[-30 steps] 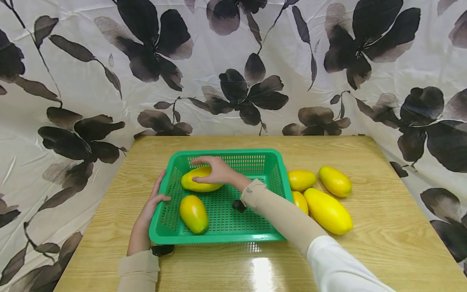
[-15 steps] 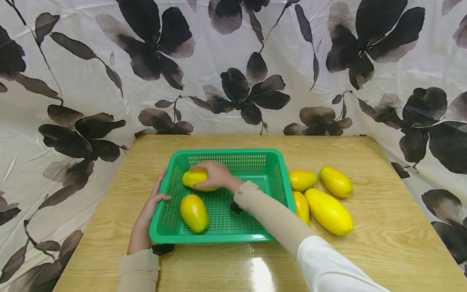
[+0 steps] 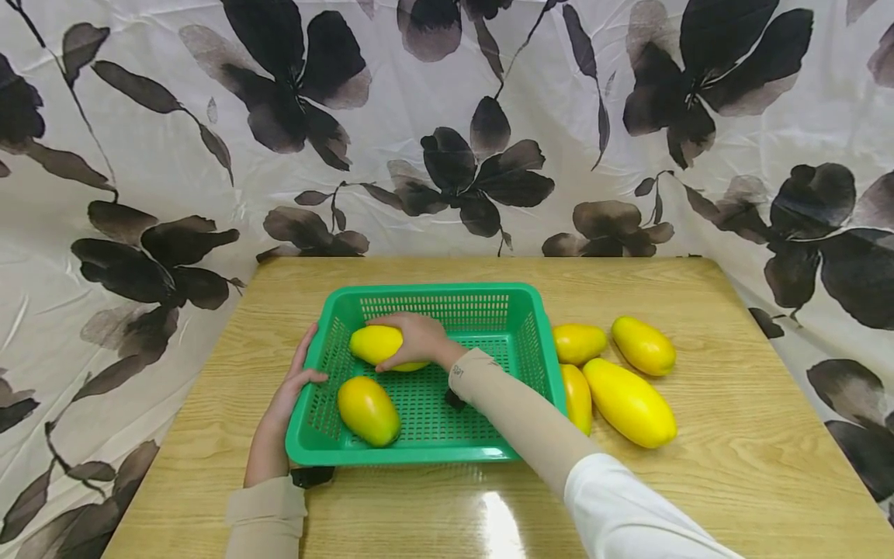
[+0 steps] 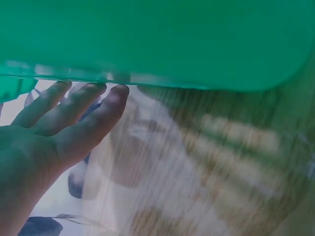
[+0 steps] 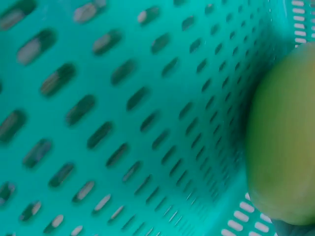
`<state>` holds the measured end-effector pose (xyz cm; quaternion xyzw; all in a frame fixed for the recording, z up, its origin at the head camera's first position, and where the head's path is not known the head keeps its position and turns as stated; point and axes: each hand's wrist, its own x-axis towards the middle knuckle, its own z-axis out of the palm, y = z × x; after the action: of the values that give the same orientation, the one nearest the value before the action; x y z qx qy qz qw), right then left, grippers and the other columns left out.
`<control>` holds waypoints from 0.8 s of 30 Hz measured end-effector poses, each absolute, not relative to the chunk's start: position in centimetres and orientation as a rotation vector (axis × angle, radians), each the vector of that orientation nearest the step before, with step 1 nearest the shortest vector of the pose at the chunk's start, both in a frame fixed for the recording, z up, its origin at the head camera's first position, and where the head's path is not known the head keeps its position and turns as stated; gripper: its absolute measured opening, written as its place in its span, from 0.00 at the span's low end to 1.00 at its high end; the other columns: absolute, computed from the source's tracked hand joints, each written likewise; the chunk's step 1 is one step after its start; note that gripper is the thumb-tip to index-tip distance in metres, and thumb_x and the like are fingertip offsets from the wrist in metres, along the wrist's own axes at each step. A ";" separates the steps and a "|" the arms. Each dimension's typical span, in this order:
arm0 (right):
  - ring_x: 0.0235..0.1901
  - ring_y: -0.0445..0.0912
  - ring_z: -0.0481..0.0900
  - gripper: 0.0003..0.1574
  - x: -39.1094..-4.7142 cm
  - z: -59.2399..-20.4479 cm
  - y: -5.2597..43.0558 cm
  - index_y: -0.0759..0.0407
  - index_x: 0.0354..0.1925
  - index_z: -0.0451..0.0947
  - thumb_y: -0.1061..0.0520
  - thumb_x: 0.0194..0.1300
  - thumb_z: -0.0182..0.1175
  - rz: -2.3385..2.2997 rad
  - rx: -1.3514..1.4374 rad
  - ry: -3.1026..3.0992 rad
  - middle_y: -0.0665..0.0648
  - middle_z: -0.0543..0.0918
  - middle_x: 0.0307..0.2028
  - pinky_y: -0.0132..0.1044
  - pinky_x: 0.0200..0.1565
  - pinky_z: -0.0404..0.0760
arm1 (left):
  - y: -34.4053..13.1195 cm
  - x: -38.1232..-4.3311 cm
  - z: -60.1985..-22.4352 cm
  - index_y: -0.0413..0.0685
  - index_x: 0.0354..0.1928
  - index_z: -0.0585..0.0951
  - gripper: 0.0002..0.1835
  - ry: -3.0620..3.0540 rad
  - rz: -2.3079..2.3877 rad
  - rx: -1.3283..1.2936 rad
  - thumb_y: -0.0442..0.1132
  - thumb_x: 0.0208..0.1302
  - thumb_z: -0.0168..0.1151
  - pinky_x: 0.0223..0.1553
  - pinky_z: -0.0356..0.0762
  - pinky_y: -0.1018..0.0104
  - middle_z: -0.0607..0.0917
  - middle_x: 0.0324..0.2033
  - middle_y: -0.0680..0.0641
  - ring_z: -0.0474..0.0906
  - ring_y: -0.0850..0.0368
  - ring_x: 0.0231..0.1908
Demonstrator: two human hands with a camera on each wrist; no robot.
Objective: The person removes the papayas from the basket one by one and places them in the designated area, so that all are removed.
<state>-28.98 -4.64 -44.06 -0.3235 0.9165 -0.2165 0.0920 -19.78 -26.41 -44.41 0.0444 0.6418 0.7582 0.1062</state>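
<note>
Inside the green plastic basket (image 3: 461, 454) lie two yellow mangoes. My right hand (image 3: 419, 340) grips the far mango (image 3: 375, 345) with thumb and fingers around its right part. The near mango (image 3: 369, 411), greenish at its lower end, rests on the basket floor near the left wall. On the basket's left side, my left hand (image 3: 282, 400) touches the outer wall, its thumb at the rim. The left wrist view has several straight fingers (image 4: 93, 113) with tips against the underside of the green rim. Greenish mango skin (image 5: 285, 142) fills the right edge of the right wrist view.
Right of the basket, several more mangoes lie on the wooden table (image 3: 754, 466): a large one (image 3: 630, 404), one at the far right (image 3: 643, 346), and two against the basket wall. A floral cloth (image 3: 447, 93) hangs behind the table.
My right hand has lowered from over the far mango and closed round it. The near mango has turned slightly, its upper end to the left. My left hand stays at the basket.
</note>
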 end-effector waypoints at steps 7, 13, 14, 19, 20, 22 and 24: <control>0.54 0.44 0.69 0.52 -29.0 -44.0 -4.3 0.36 0.64 0.64 0.36 0.39 0.70 -0.740 -0.939 2.661 0.47 0.70 0.60 0.38 0.44 0.71 | -26.5 -19.2 -44.0 0.68 0.71 0.38 0.45 1.901 2.178 0.090 0.24 0.56 0.37 0.48 0.70 0.69 0.36 0.70 0.44 0.43 0.39 0.66; 0.53 0.43 0.70 0.52 -29.0 -43.9 -4.2 0.38 0.64 0.64 0.37 0.40 0.70 -0.757 -0.937 2.659 0.47 0.71 0.59 0.36 0.44 0.71 | -26.4 -19.4 -44.2 0.64 0.71 0.37 0.45 1.857 2.224 0.121 0.21 0.55 0.35 0.50 0.68 0.71 0.35 0.70 0.42 0.41 0.38 0.66; 0.53 0.43 0.70 0.52 -29.0 -43.9 -4.2 0.38 0.64 0.64 0.37 0.40 0.70 -0.770 -0.937 2.657 0.47 0.71 0.58 0.36 0.45 0.71 | -26.4 -19.5 -44.3 0.63 0.72 0.37 0.45 1.855 2.234 0.128 0.21 0.54 0.35 0.50 0.67 0.71 0.35 0.70 0.41 0.41 0.39 0.66; 0.52 0.43 0.70 0.52 -29.0 -44.0 -3.9 0.41 0.64 0.65 0.38 0.39 0.71 -0.835 -0.955 2.642 0.47 0.72 0.57 0.36 0.45 0.71 | -26.3 -19.8 -44.4 0.59 0.72 0.38 0.46 1.900 2.237 0.135 0.20 0.52 0.36 0.51 0.65 0.75 0.35 0.70 0.40 0.44 0.43 0.65; 0.52 0.43 0.70 0.52 -29.0 -43.9 -3.8 0.41 0.64 0.65 0.38 0.38 0.71 -0.839 -0.966 2.639 0.47 0.72 0.58 0.36 0.46 0.70 | -26.3 -19.8 -44.4 0.58 0.72 0.37 0.46 1.910 2.232 0.138 0.20 0.52 0.36 0.51 0.64 0.76 0.35 0.70 0.39 0.44 0.43 0.65; 0.53 0.43 0.70 0.52 -29.2 -43.6 -3.7 0.42 0.63 0.66 0.38 0.38 0.71 -0.828 -0.995 2.636 0.47 0.72 0.58 0.36 0.46 0.70 | -26.2 -19.8 -44.4 0.57 0.72 0.37 0.46 1.916 2.225 0.131 0.21 0.52 0.36 0.50 0.65 0.75 0.35 0.70 0.39 0.44 0.42 0.65; 0.53 0.42 0.70 0.51 -29.4 -43.1 -3.6 0.42 0.63 0.66 0.38 0.38 0.71 -0.820 -1.024 2.637 0.46 0.72 0.58 0.36 0.46 0.70 | -26.2 -19.7 -44.3 0.58 0.72 0.37 0.46 1.911 2.223 0.121 0.21 0.53 0.36 0.50 0.65 0.75 0.35 0.70 0.40 0.42 0.40 0.66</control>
<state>-29.40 -3.62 -43.11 -0.3459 0.8911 -0.2769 0.0981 -19.72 -26.23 -44.26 0.0409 0.6480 0.7535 0.1037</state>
